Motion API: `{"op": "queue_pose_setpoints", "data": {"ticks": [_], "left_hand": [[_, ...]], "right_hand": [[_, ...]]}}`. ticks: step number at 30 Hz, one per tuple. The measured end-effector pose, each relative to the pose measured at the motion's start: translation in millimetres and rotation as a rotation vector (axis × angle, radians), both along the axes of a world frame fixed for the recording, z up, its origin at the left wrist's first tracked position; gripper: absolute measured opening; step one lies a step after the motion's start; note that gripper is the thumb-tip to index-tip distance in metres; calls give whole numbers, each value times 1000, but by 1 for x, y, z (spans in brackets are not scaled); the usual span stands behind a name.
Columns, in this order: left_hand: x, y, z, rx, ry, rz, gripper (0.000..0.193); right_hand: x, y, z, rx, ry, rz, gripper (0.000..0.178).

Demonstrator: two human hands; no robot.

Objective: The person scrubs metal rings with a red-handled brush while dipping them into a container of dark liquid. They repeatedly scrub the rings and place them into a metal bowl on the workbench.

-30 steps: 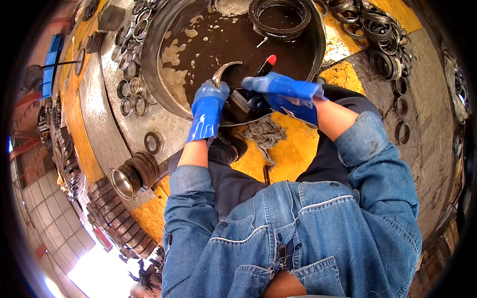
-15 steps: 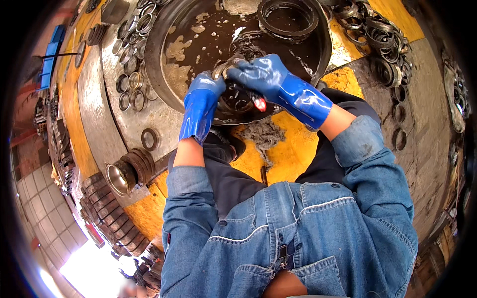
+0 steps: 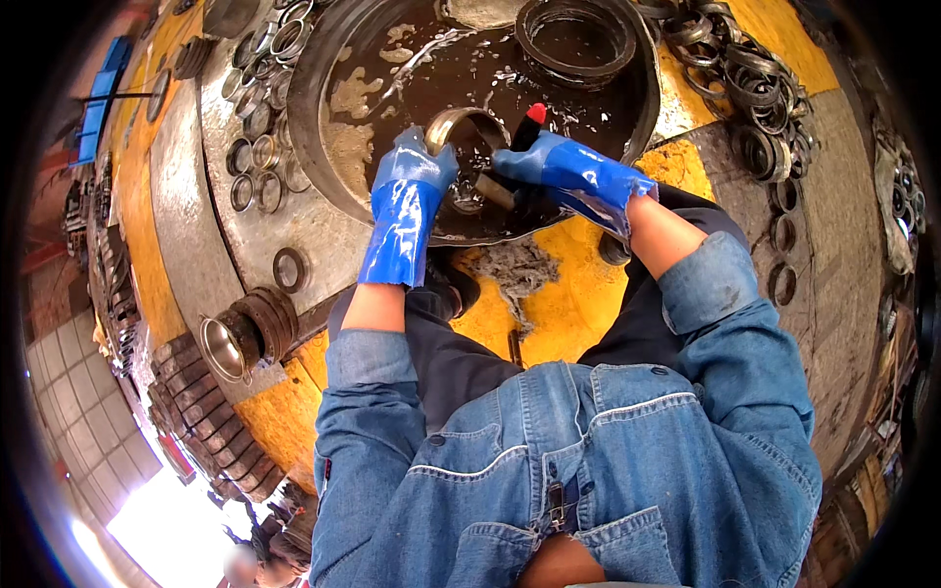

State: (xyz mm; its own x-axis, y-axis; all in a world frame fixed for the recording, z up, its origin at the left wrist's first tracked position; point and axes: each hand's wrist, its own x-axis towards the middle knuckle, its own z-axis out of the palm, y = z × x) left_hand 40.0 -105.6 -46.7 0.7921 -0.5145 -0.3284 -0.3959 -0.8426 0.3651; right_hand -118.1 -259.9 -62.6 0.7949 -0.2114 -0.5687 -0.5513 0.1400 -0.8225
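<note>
My left hand (image 3: 410, 201), in a wet blue glove, grips a metal ring (image 3: 461, 125) at its near rim and holds it upright in a round basin (image 3: 323, 118) of dark oily liquid. My right hand (image 3: 564, 171), also in a blue glove, is closed on a brush with a red-tipped handle (image 3: 532, 118); its bristle end sits inside the ring. A large dark ring (image 3: 576, 37) lies in the far part of the basin. Foam floats on the liquid.
Many metal rings lie on the grey surface left of the basin (image 3: 257, 147) and in a pile at the far right (image 3: 740, 83). A stack of rings (image 3: 245, 333) lies on its side at the near left. A grey rag (image 3: 518, 269) rests on the yellow surface by my knees.
Both hands moved a little farther into the basin. The ring went from tilted low in the liquid to raised upright, and the brush now works inside it with splashes.
</note>
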Motion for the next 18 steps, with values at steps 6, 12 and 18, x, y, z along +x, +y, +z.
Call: {"op": "queue_pose_setpoints", "data": {"ticks": [6, 12, 18], "left_hand": [[-2, -8, -13, 24, 118, -18, 60], [18, -9, -44, 47, 159, -24, 56], [21, -19, -50, -113, 222, -3, 53]], "right_hand": [[4, 8, -17, 445, 191, -181, 34], [-6, 4, 13, 305, 152, 0, 34], [4, 16, -23, -607, 10, 303, 39]]}}
